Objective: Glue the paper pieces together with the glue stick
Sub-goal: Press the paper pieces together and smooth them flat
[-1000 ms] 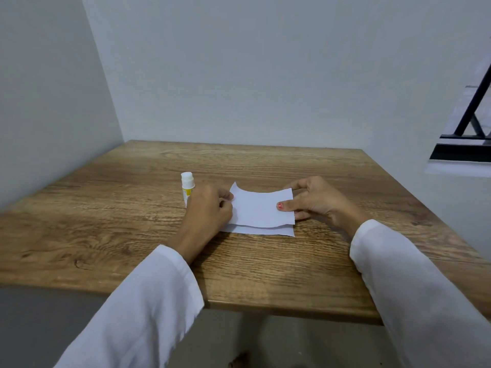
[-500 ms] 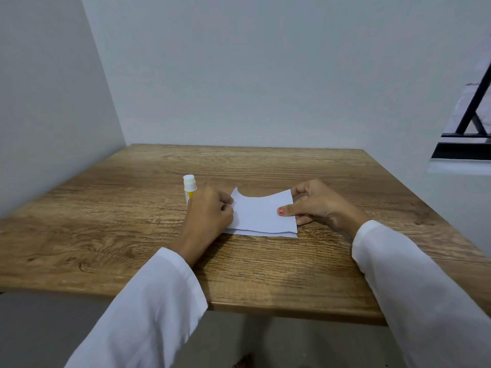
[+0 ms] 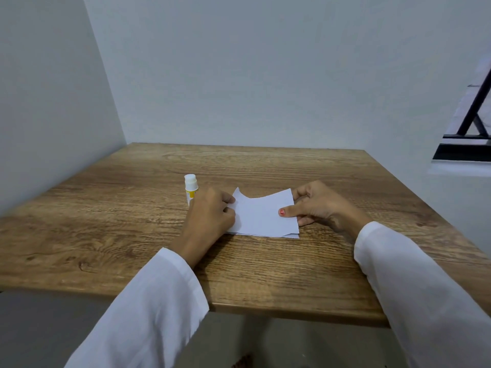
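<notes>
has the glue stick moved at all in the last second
No. The glue stick stands upright at the same spot on the table's wood grain, just behind the left hand; its slight shift in the picture matches the whole table's, so the camera moved.

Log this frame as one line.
left hand grips paper pieces | right hand pinches them | glue stick upright, capped

A wooden table (image 3: 265, 282) stands in a corner of pale walls (image 3: 239, 70) (black railing (image 3: 475, 107) far right).
</notes>
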